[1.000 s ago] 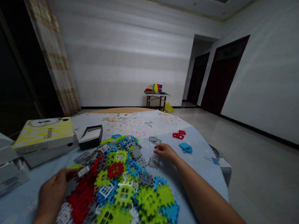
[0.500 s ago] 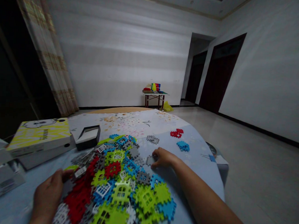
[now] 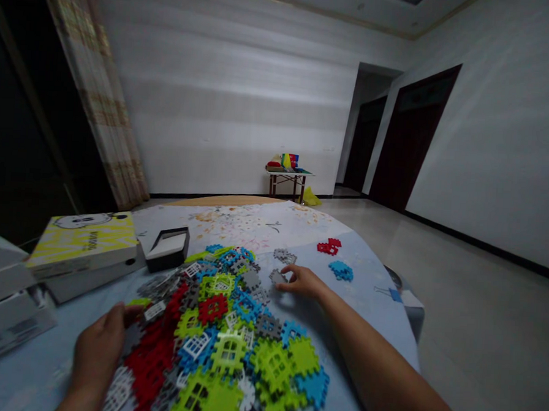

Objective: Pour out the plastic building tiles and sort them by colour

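My right hand (image 3: 303, 282) pinches a grey notched building tile (image 3: 277, 277) between thumb and fingers, just above the tablecloth. Close beyond it lie a few grey tiles (image 3: 285, 256). At the left side of a heap of plastic building tiles, my left hand (image 3: 102, 339) rests with its index finger stretched toward a small white window piece (image 3: 154, 311); its other fingers are partly hidden. Red tiles (image 3: 152, 354) lie beside that hand. Lime green tiles (image 3: 230, 352), blue ones (image 3: 314, 387) and white lattice pieces fill the rest of the heap.
Red tiles (image 3: 329, 246) and blue tiles (image 3: 341, 270) form small groups at the right. A black open box (image 3: 167, 260), a yellow-and-white box (image 3: 88, 239) and white boxes (image 3: 2, 301) stand at the left. A blue clip (image 3: 395, 294) grips the cloth's right edge.
My right hand has moved the grey tile away from me, closer to the other grey tiles. My left hand stays by the heap. The view has shifted slightly.
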Available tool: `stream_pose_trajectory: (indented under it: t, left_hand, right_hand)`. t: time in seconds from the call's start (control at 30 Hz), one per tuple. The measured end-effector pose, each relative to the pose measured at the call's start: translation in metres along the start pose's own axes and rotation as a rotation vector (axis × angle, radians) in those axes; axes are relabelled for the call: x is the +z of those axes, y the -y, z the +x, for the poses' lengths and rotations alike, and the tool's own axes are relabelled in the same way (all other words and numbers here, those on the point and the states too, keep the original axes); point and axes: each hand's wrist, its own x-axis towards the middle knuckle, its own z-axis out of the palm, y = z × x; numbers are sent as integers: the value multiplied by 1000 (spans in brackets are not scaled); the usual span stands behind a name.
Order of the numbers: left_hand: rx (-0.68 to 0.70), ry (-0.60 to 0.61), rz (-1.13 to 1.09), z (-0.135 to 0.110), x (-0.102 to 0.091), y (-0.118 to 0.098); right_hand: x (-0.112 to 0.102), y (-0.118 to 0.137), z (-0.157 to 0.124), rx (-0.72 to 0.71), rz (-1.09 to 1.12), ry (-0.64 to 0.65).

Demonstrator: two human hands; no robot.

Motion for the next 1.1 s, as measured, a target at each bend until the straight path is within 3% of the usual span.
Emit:
stream_pose_trajectory:
  t: [0.13,0.3,0.37,0.6,0.87,1.1]
  left_hand:
    - [2,3,-9,-5,0,-7]
    - [-7,-11,-12,-9,-1,-14]
    - [-12,-17,-12,-11,-1,-17]
    - [-18,-16,-19,-10,0,-12]
    - [6,19,-4,-4,-1,-6]
    - [33,-8,0,-8,1,-8]
  right_hand:
    - [-3,0,23,82,-3,-47]
    - [-6,1,51,161,288,-294]
    - [-3,-3,56,154,360,-337]
    - [25,-8,45,76,366,-223]
    - [46,35,32,-111,186,-139]
    - [63,52,28,-95,13,-114]
